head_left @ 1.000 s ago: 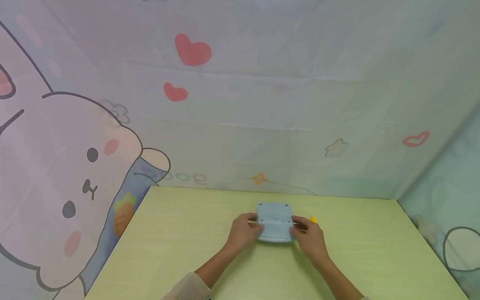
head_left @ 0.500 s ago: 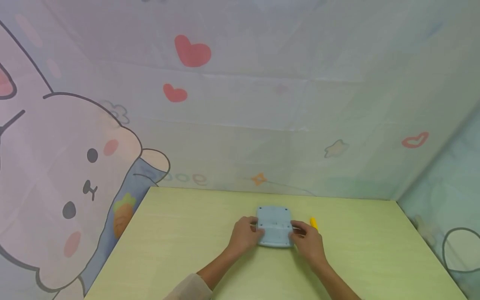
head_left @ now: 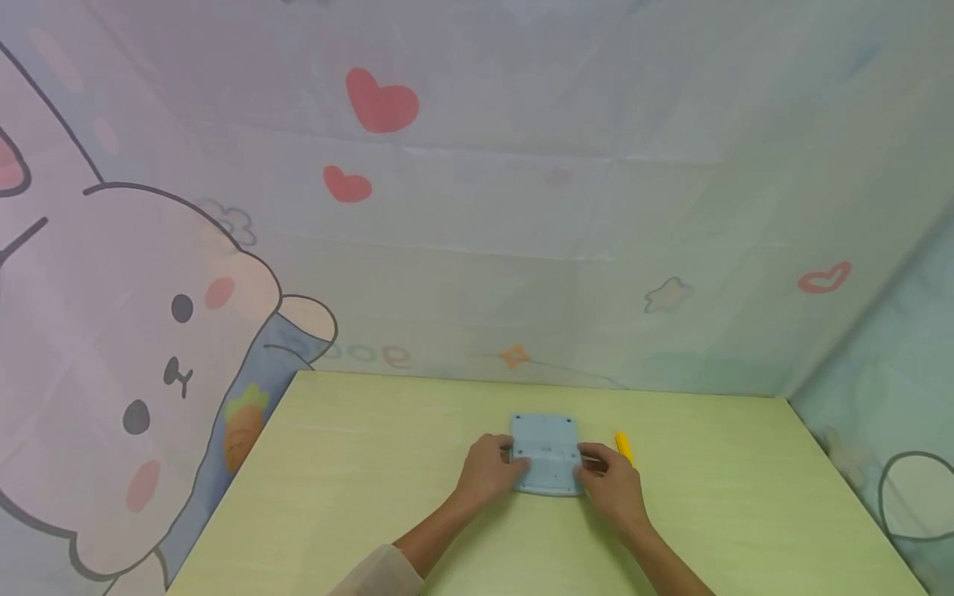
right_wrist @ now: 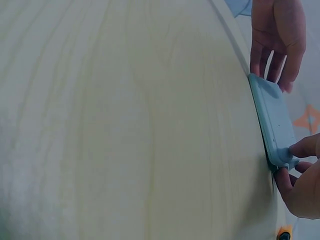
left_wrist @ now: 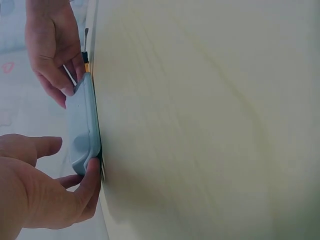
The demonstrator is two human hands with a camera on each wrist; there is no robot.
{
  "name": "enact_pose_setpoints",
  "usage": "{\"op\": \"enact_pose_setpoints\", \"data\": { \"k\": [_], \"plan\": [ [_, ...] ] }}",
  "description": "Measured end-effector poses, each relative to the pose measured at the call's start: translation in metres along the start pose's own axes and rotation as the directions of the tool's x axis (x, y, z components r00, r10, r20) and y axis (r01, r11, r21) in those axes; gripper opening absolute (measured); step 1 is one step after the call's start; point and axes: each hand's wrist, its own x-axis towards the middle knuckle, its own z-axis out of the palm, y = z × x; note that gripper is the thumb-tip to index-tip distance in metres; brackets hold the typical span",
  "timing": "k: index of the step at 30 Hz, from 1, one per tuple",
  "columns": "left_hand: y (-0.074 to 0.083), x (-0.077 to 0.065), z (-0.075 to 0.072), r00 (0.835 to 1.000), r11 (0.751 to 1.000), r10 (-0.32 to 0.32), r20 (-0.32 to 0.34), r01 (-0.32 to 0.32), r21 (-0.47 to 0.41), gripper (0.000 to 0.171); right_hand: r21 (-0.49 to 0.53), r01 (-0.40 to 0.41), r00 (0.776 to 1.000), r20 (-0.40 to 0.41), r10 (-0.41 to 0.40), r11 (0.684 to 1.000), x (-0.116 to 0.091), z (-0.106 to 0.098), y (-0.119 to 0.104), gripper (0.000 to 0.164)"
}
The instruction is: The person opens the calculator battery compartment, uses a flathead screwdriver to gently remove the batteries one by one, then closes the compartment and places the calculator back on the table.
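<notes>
Two hands pinch the light-blue case between them, one at either side

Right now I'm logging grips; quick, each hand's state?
Left hand: holding the light-blue case at its left edge.
Right hand: holding the same case at its right edge.

We've a yellow-green tbl, faint wood grain, w/ a yellow-handled tool lying on it R of ctr; pale-blue case nearby, but we can't tell if it's touching.
</notes>
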Motion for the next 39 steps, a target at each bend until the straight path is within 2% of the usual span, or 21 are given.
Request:
{"op": "enact_pose_setpoints", "data": {
  "k": [10, 13, 16, 21, 26, 33, 39],
  "plan": [
    [0.002, -0.001, -0.001, 1.0, 0.999, 0.028, 0.002, -0.028, 0.022, 0.049, -0.02, 0.004, 1.0, 0.011, -0.004, 1.0, 0.0, -0.001, 0.002, 0.036],
    [-0.001, -0.001, 0.001, 0.999, 0.999, 0.04, -0.009, -0.039, 0.036, 0.047, -0.035, 0.029, 1.0, 0.012, -0.029, 0.999, -0.001, -0.001, 0.004, 0.035],
    [-0.006, 0.001, 0.005, 0.999, 0.995, 0.051, -0.013, -0.05, 0.086, 0.047, -0.052, 0.074, 0.997, 0.021, -0.073, 0.996, 0.0, 0.0, 0.006, 0.036],
    [-0.006, 0.002, 0.008, 0.997, 0.974, 0.074, 0.031, -0.079, 0.211, 0.052, -0.08, 0.148, 0.988, 0.05, -0.144, 0.986, 0.004, 0.001, 0.013, 0.039],
    [0.001, 0.002, 0.008, 0.996, 0.965, 0.063, 0.07, -0.078, 0.251, 0.05, -0.135, 0.203, 0.979, 0.064, -0.196, 0.97, 0.007, 0.0, 0.016, 0.041],
    [0.006, 0.0, 0.01, 0.992, 0.93, 0.093, 0.083, -0.116, 0.348, 0.046, -0.168, 0.21, 0.977, 0.081, -0.199, 0.963, 0.006, -0.002, 0.011, 0.043],
    [0.012, -0.002, 0.007, 0.988, 0.912, 0.125, 0.09, -0.15, 0.381, 0.042, -0.179, 0.217, 0.975, 0.085, -0.204, 0.96, 0.009, -0.003, 0.01, 0.043]
  ]
}}
